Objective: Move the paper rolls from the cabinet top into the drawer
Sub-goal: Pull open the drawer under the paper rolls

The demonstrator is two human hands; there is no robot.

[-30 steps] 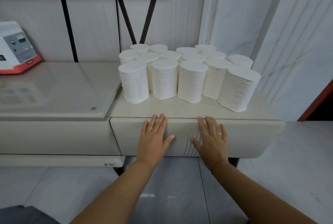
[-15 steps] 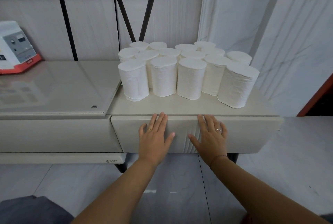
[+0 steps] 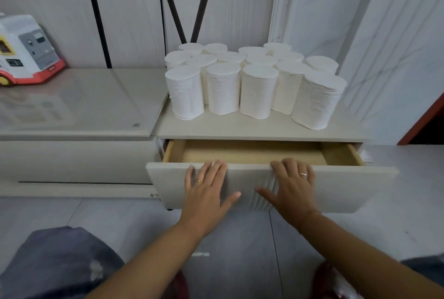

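Observation:
Several white paper rolls (image 3: 258, 91) stand upright in a tight cluster on the beige cabinet top (image 3: 240, 129). Below them the drawer (image 3: 348, 188) is pulled partly out, and its bare wooden inside (image 3: 252, 154) shows as a narrow strip. My left hand (image 3: 206, 188) lies on the drawer front left of centre, its fingertips hooked over the top edge. My right hand (image 3: 293, 185) grips the same edge just right of the ribbed centre panel, its thumb spread to the left. Both hands wear a ring.
A lower glass-topped cabinet (image 3: 84, 106) adjoins on the left and carries a white and red device (image 3: 26, 51). Black bars (image 3: 96, 10) run up the wall behind. A marble wall (image 3: 396, 58) closes the right side. My knees (image 3: 55, 262) are near the bottom edge.
The drawer was closed with both palms flat on its front; it has now slid out toward me, showing its wooden inside, and my fingers are over its top edge.

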